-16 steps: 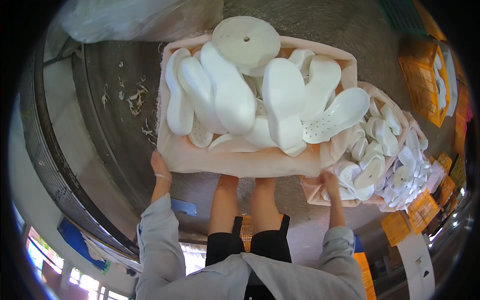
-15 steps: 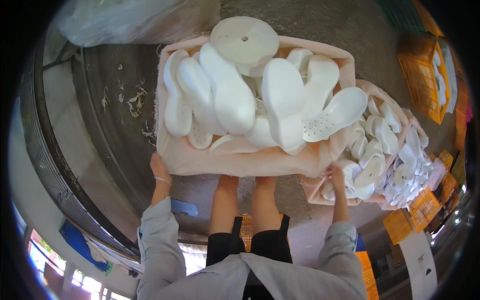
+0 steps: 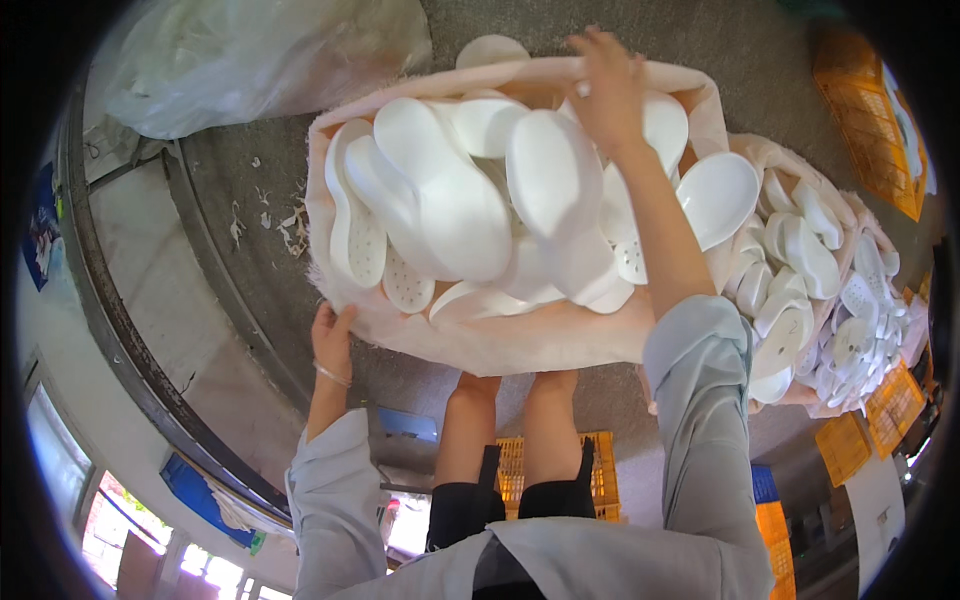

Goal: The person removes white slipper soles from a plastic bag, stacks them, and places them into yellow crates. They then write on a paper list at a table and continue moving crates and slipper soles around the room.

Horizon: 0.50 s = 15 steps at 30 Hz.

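A large container lined with peach cloth (image 3: 520,350) is heaped with white moulded shoe pieces (image 3: 555,175), some pierced with small holes. My left hand (image 3: 331,345) is at its near left corner, thumb and fingers closed about the cloth edge. My right arm reaches across the heap. At the far rim is my right hand (image 3: 610,90), slightly blurred, its fingers spread; a small white spot by the thumb is too unclear to name. Beyond the rim, partly hidden by it, lies a pale round disc (image 3: 492,50).
To the right stand more cloth-lined containers with smaller white pieces (image 3: 810,250). An orange crate (image 3: 870,120) stands at the far right, another orange crate (image 3: 605,475) below my legs. A clear plastic bag (image 3: 270,65) lies far left, beside scraps (image 3: 290,230) on the floor.
My right hand has left the near right corner and moved over the heap to the far rim. The disc has gone from atop the pieces to beyond the rim.
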Each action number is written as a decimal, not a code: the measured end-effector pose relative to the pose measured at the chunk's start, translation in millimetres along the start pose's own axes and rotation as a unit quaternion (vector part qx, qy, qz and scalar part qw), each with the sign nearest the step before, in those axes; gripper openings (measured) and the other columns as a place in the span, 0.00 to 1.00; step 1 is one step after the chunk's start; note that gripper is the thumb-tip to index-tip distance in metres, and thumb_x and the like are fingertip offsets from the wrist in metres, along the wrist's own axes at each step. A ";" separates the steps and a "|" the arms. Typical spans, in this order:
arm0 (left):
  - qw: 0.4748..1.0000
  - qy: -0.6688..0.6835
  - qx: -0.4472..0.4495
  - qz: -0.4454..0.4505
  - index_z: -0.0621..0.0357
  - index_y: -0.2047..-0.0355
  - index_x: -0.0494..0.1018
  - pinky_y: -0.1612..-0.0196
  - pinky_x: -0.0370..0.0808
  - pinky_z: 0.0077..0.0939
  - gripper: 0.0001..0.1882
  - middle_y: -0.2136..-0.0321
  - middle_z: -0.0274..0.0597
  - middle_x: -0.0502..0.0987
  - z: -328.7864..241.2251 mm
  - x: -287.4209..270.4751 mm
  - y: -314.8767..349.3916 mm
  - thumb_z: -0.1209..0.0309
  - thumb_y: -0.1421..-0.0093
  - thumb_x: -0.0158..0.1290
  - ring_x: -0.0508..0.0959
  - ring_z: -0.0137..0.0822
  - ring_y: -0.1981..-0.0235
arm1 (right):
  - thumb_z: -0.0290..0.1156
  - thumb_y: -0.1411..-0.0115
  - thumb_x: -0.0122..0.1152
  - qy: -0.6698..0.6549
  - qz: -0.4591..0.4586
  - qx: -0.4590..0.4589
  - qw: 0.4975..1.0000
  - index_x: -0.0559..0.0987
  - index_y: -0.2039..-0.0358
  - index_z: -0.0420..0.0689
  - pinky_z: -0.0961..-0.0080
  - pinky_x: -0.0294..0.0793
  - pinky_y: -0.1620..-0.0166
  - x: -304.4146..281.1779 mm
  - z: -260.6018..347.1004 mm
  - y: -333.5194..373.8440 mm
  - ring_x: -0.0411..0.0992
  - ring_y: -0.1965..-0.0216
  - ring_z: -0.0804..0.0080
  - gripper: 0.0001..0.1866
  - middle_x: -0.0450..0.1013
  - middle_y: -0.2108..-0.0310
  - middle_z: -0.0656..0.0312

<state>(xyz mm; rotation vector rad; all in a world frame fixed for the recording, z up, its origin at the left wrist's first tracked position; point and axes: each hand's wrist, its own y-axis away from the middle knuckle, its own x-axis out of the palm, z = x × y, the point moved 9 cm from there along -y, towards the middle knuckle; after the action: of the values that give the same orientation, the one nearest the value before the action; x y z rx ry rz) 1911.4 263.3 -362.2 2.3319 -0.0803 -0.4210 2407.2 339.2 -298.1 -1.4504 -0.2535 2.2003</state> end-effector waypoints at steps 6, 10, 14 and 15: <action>0.985 0.103 -0.112 -0.086 0.66 0.55 0.66 0.62 0.73 0.26 0.18 0.61 0.44 0.73 20.8 -36.4 -13.5 0.72 0.46 0.53 0.73 0.35 0.60 | 0.32 0.41 0.46 0.040 -0.183 0.367 0.911 0.64 0.51 0.35 0.64 0.59 0.46 -157.4 -132.7 193.8 0.61 0.51 0.54 0.19 0.62 0.52 0.50; 0.971 0.227 -0.071 0.000 0.66 0.51 0.62 0.54 0.69 0.30 0.22 0.57 0.46 0.71 5.9 -5.3 -38.0 0.73 0.46 0.52 0.72 0.37 0.57 | 0.38 0.42 0.48 0.082 0.012 0.490 0.868 0.70 0.57 0.34 0.67 0.64 0.52 -138.6 -168.8 298.6 0.66 0.56 0.56 0.20 0.68 0.59 0.48; 0.978 0.204 -0.032 -0.005 0.64 0.48 0.60 0.54 0.69 0.29 0.24 0.55 0.44 0.70 -10.8 -13.7 3.9 0.74 0.45 0.51 0.72 0.37 0.56 | 0.42 0.44 0.53 0.116 0.017 0.477 0.871 0.75 0.62 0.36 0.70 0.67 0.58 -132.2 -187.9 313.8 0.70 0.62 0.60 0.20 0.71 0.62 0.47; 0.976 0.214 -0.034 -0.001 0.64 0.48 0.60 0.54 0.69 0.29 0.24 0.55 0.44 0.70 -11.5 -17.5 18.1 0.74 0.45 0.51 0.71 0.37 0.55 | 0.42 0.44 0.53 0.139 0.020 0.472 0.870 0.75 0.62 0.36 0.70 0.67 0.58 -134.9 -195.5 309.6 0.70 0.62 0.61 0.20 0.71 0.63 0.47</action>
<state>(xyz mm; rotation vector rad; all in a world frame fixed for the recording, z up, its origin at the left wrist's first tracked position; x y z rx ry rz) 1899.9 261.3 -337.1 2.3028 0.1421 0.0845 2534.6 -16.1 -397.3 -1.1345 0.8464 1.6634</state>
